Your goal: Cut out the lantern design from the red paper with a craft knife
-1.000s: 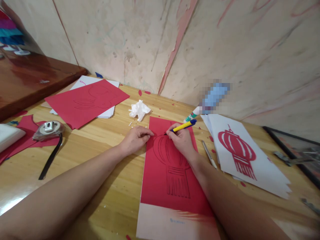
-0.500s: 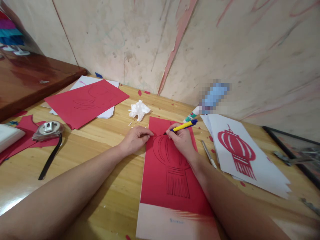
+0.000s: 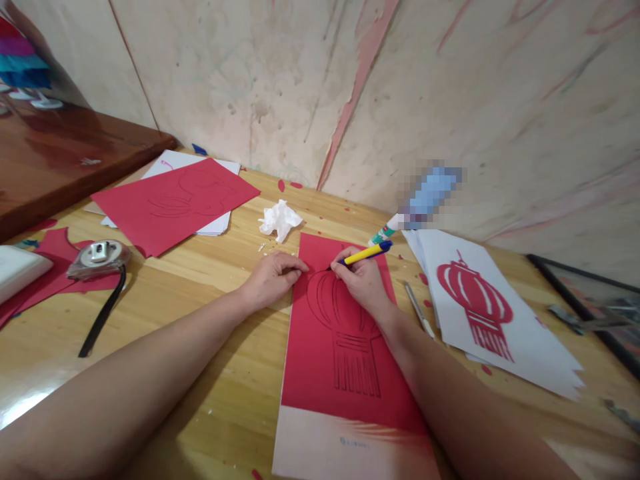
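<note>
Right hand [image 3: 361, 279] pinches pen [image 3: 367, 253] over red sheet [image 3: 310, 373], lower centre of frame; left hand [image 3: 267, 280], loosely curled, nothing seen gripped, sits at sheet's left edge, so too light a press could let sheet slide, skewing lantern outline [image 3: 353, 343].

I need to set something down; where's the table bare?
Bare wood lies between the tape measure and left hand, and, lightly flecked, between the left forearm and lantern drawing. It's crowded right of the drawing: knife, tube, white sheets.
</note>
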`<state>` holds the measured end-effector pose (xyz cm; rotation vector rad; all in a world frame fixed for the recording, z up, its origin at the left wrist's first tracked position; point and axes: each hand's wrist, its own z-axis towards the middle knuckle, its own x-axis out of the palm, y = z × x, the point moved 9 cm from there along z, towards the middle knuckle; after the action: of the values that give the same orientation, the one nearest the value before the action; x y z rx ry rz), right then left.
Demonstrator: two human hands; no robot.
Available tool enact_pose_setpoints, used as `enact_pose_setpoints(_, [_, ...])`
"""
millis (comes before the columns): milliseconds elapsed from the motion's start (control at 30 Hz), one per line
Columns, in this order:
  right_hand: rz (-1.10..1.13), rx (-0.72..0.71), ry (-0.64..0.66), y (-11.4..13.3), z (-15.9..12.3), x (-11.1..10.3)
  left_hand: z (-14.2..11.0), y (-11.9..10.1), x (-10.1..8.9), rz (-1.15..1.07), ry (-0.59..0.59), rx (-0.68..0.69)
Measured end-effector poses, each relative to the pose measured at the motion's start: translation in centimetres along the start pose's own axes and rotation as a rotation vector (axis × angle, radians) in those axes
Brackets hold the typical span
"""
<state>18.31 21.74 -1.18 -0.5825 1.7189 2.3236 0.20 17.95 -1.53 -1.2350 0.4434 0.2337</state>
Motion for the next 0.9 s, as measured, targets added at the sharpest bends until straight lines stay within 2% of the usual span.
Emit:
enact_pose_setpoints(300, [0.026, 0.017, -0.023, -0.14, 0.02, -0.27, -0.09, 0.04, -0.06, 0.007, -0.006, -0.009])
enact_pose_setpoints(900, [0.029, 0.001, 0.038, 0.07, 0.05, 0.18, -0.04, 0.21, -0.02, -0.018, -0.005, -0.008])
